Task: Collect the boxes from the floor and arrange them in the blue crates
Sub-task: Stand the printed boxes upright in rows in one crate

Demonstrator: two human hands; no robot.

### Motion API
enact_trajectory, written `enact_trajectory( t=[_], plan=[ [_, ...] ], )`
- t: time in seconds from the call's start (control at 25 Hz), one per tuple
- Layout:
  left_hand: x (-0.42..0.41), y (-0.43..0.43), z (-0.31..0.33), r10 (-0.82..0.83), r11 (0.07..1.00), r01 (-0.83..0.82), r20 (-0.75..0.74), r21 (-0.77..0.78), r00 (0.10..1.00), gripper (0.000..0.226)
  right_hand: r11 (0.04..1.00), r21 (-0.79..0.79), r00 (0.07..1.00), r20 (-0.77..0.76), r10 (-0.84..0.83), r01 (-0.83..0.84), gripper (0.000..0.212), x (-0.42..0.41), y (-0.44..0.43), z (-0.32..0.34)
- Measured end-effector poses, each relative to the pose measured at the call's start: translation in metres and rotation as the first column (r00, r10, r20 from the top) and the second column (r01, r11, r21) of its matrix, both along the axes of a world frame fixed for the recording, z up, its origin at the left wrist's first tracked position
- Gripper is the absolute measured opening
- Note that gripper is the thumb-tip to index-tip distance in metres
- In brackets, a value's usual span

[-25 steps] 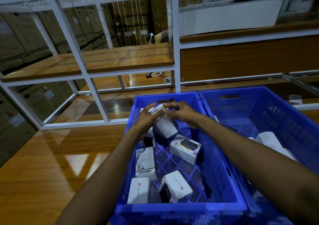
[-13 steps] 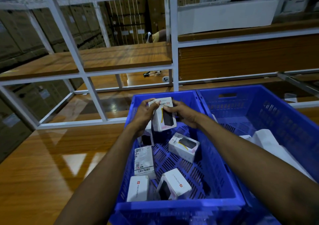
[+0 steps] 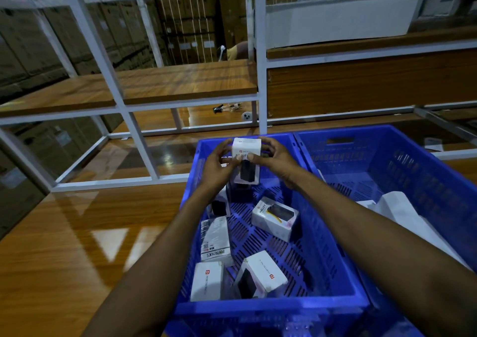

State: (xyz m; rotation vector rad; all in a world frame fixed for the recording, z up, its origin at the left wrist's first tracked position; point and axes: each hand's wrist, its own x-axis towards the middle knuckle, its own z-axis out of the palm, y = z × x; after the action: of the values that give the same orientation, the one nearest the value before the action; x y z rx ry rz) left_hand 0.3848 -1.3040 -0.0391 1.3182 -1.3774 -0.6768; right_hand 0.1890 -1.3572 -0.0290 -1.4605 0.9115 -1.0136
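Both hands hold one small white box [image 3: 246, 148] upright over the far end of the left blue crate [image 3: 271, 308]. My left hand [image 3: 219, 167] grips its left side and my right hand [image 3: 273, 162] grips its right side, thumbs on the front face. Several more white boxes lie loose on the crate floor, among them a flat white box with a label [image 3: 215, 241], a tilted white box [image 3: 275, 218] and two white boxes [image 3: 262, 274] near the front wall. A second blue crate [image 3: 413, 161] stands to the right, touching the first.
The crates sit on a glossy wooden surface [image 3: 64, 246]. A white metal rack [image 3: 259, 60] with wooden shelves rises just behind them. White wrapping [image 3: 402, 212] lies in the right crate. Small items [image 3: 227, 108] lie on the far shelf. Stacked cartons fill the background.
The held box has turned upright, with its top now facing me, and risen a little toward the crate's far wall. Both hands stay on it. The other boxes have not moved.
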Motion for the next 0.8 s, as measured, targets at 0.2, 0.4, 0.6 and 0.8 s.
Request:
enact_trajectory(
  t=[0.2, 0.4, 0.6, 0.8],
  plan=[
    [0.009, -0.008, -0.008, -0.003, 1.000, -0.008, 0.387, 0.027, 0.922, 0.060, 0.995, -0.083, 0.949, -0.306, -0.071, 0.048, 0.067, 0.005, -0.013, -0.014],
    [0.016, -0.012, -0.009, 0.025, 0.985, -0.138, 0.715, 0.101, 0.699, 0.052, 1.000, -0.026, 0.830, -0.557, -0.019, 0.005, 0.069, 0.017, -0.026, -0.026],
    [0.018, -0.013, -0.006, 0.039, 0.979, -0.178, 0.771, 0.098, 0.636, 0.050, 0.996, -0.064, 0.764, -0.646, 0.002, -0.056, 0.068, 0.030, -0.033, -0.037],
    [0.020, -0.020, -0.007, 0.036, 0.970, -0.221, 0.834, 0.104, 0.550, 0.049, 0.994, -0.091, 0.760, -0.650, -0.016, -0.057, 0.074, 0.038, -0.040, -0.042]
  ],
)
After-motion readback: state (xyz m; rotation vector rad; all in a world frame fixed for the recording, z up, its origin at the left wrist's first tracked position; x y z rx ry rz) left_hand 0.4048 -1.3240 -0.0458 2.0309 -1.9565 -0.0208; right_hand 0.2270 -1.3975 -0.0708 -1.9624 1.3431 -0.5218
